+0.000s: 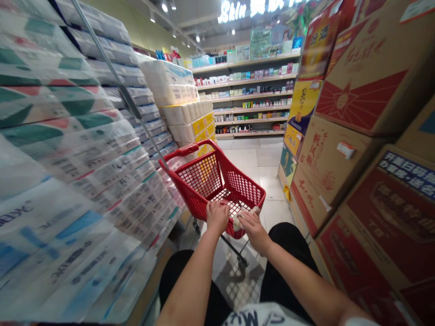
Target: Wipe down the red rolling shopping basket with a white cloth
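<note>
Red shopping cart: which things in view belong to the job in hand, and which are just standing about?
Belong to the job:
red cart
left hand, at its rim
right hand, over a pale cloth-like item

Just standing about:
stacked wrapped packs
cardboard boxes
stocked shelves

the red plastic shopping cart (195, 199) stands upright on its wheels, its basket open at the top, its walls pierced by a square lattice, its handle at the far end. a pale, crumpled cloth (237, 222) lies bunched at the cart's near rim, partly hidden.
</note>
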### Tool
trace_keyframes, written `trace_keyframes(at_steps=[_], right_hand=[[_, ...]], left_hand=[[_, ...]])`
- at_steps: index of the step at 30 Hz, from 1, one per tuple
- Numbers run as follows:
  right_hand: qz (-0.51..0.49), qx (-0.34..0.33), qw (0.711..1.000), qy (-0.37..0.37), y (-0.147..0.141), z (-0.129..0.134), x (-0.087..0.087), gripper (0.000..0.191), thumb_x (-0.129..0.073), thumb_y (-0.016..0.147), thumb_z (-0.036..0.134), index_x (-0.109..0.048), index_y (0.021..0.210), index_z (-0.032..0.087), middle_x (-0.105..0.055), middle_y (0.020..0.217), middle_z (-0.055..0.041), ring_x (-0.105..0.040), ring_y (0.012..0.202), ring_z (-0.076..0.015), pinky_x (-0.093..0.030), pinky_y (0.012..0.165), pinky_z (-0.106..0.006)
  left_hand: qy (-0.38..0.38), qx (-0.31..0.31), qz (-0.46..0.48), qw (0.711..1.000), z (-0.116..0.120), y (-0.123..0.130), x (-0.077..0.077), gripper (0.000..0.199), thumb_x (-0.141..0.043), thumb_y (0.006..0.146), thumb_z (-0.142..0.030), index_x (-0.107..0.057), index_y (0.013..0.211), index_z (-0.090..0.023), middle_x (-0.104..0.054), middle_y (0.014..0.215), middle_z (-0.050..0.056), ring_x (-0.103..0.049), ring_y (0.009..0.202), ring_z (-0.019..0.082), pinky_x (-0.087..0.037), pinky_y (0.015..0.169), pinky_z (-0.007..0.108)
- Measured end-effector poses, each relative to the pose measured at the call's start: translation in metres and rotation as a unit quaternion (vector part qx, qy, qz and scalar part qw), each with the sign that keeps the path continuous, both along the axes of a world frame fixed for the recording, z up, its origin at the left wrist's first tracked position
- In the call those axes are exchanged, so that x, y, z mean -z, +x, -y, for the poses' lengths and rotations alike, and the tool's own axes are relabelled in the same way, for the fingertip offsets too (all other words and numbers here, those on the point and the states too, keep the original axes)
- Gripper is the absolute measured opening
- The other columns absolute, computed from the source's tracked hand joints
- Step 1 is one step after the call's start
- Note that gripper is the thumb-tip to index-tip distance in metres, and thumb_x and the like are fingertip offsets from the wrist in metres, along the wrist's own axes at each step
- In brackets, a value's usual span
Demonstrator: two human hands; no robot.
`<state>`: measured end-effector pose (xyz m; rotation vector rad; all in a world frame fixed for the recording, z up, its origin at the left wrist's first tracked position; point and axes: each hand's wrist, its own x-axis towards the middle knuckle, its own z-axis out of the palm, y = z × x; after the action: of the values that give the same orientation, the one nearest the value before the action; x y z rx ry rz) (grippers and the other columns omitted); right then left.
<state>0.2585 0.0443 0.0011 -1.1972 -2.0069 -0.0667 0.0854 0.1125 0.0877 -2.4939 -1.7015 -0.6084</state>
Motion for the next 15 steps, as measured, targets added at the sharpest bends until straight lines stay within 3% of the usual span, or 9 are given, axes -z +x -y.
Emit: trace_keyframes(at_steps=[7,15], right_hand=[[-0.058,0.011,0.997,0.054,0.013,-0.010,0.013,0.042,-0.036,0.095,0.014,-0.056,0.130,0.023,-0.054,0.136,-0.0089,-0.038,0.136,-0.0227,-0.035,0.111,-0.051],[-0.124,0.044,0.988,0.080,0.032,-0.038,0.023,0.043,-0.034,0.095,0.013,-0.053,0.133,0.019,-0.053,0.137,-0.0110,-0.033,0.139,-0.0237,-0.037,0.111,-0.051]], left_hand=[[-0.001,0.056,-0.012,0.998,0.007,0.004,0.006,0.032,-0.038,0.095,-0.041,-0.068,0.099,-0.031,-0.059,0.121,0.000,-0.039,0.123,0.021,-0.010,0.116,0.046],[-0.019,0.078,-0.043,0.996,-0.013,0.029,0.004,0.026,-0.045,0.092,-0.044,-0.068,0.099,-0.036,-0.060,0.119,-0.001,-0.039,0.123,0.023,-0.011,0.114,0.049]])
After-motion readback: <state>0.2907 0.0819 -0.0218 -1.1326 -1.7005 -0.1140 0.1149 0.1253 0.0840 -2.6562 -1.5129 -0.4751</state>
